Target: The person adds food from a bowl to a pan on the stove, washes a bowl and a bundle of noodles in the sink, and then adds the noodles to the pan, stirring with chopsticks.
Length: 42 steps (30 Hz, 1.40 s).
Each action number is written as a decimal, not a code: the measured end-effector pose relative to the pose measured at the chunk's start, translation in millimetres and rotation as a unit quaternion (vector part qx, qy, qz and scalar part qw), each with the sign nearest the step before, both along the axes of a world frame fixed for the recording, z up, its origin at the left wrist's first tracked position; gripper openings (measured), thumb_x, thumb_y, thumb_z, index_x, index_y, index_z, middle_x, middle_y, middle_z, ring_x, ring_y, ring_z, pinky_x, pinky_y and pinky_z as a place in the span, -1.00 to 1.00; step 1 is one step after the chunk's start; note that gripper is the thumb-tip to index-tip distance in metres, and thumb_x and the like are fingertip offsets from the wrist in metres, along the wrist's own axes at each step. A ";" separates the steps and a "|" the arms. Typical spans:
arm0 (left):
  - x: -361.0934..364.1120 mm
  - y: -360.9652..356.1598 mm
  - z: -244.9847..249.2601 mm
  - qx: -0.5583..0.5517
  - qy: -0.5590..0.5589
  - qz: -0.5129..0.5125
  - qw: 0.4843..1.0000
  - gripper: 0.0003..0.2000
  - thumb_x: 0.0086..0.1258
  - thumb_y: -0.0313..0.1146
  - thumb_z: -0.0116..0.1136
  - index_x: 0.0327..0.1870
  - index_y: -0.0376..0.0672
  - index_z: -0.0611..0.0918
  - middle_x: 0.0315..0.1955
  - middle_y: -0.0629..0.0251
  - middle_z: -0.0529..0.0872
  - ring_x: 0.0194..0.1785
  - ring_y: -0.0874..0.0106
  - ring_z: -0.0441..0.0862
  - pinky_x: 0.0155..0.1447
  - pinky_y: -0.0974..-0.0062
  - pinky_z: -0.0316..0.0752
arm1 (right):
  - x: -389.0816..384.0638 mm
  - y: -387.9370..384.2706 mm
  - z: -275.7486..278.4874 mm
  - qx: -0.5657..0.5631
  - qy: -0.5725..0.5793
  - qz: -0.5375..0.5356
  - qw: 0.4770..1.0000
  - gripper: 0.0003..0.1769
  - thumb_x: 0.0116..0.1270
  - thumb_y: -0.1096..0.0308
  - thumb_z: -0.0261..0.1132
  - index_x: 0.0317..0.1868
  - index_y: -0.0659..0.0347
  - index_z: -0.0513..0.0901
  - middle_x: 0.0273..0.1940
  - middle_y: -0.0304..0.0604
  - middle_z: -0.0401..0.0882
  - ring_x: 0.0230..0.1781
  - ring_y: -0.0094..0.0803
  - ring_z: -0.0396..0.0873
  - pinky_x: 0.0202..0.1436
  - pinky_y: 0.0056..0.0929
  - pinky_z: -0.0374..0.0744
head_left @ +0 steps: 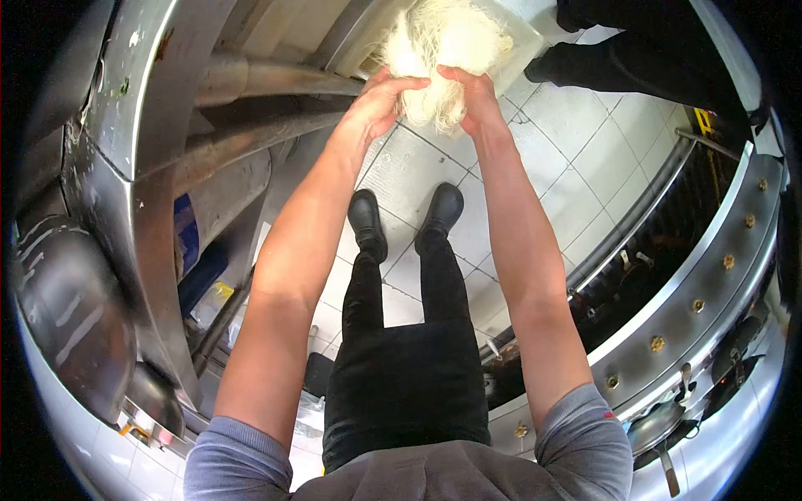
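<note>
Both arms stretch forward to a large pale bundle of thin noodles (455, 42) at the top of the head view. Its loose strands spread over a translucent tub (522, 52). My left hand (380, 102) grips the bundle's near left side, thumb lying across the top and fingers mostly hidden. My right hand (476, 98) holds the near right side, its thumb pressed on the noodles and its other fingers out of sight underneath. A rounded clump of noodles hangs between the two hands, toward me.
Steel counter (150, 167) with pipes stands left. At right runs a curved stove front (702, 305) with brass knobs; a pan (656, 426) lies near it. Another person's dark-clothed legs (635, 63) are at upper right. White floor tiles (543, 146) lie below.
</note>
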State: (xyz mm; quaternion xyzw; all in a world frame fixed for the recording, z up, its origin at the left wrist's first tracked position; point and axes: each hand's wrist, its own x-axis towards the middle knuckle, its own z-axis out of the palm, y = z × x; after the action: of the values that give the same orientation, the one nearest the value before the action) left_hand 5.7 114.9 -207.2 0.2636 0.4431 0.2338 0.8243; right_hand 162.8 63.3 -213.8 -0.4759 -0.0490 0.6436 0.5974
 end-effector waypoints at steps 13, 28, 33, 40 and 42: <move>7.3 0.6 -6.9 -0.007 0.007 0.131 0.991 -0.59 0.28 -0.49 0.31 0.10 -0.37 0.45 -0.02 0.07 0.63 0.03 0.30 0.65 0.08 0.30 0.63 | -4.5 -4.9 -12.1 -0.035 0.117 -0.077 0.990 -0.50 0.27 0.33 0.13 0.19 0.39 0.41 0.09 0.05 0.55 0.06 -0.09 0.56 0.17 -0.11 0.52; 3.4 2.7 6.6 -0.088 -0.154 0.011 0.984 -0.62 0.22 -0.50 0.10 0.11 -0.27 0.50 -0.08 0.20 0.67 -0.01 0.35 0.62 -0.03 0.35 0.50 | 5.2 -12.5 -37.5 -0.038 0.086 -0.105 0.990 -0.66 0.43 0.37 0.10 0.11 0.41 0.50 0.02 0.02 0.61 -0.01 -0.22 0.61 0.16 -0.22 0.56; 4.5 4.2 -0.2 -0.085 -0.150 -0.027 0.985 -0.65 0.28 -0.49 0.19 0.09 -0.36 0.52 -0.06 0.15 0.68 -0.03 0.33 0.66 0.03 0.39 0.57 | 9.6 -14.1 -32.5 -0.046 0.093 -0.101 0.990 -0.61 0.39 0.36 0.10 0.15 0.42 0.46 0.03 0.04 0.59 0.01 -0.18 0.60 0.18 -0.19 0.54; 12.8 6.4 11.0 0.017 -0.060 -0.051 0.997 -0.58 0.28 -0.56 0.26 0.17 -0.33 0.49 0.07 0.14 0.64 0.09 0.35 0.62 0.20 0.38 0.52 | 15.3 -15.8 -18.6 -0.032 0.118 -0.044 0.991 -0.52 0.36 0.32 0.17 0.20 0.44 0.40 0.08 0.04 0.55 0.08 -0.16 0.56 0.19 -0.18 0.52; 16.2 6.7 6.3 0.055 -0.028 -0.061 0.996 -0.51 0.25 -0.58 0.28 0.22 -0.29 0.44 0.07 0.11 0.64 0.12 0.33 0.59 0.22 0.39 0.49 | 9.6 -19.4 5.8 -0.014 -0.004 0.008 1.000 -0.46 0.30 0.34 0.26 0.21 0.44 0.39 0.09 0.02 0.54 0.10 -0.19 0.55 0.18 -0.22 0.53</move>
State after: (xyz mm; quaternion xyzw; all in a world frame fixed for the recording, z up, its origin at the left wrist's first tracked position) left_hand 21.9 121.7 -200.9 0.3282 0.3893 0.2142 0.8336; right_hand 172.4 43.9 -208.0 -0.4861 -0.0464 0.6470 0.5856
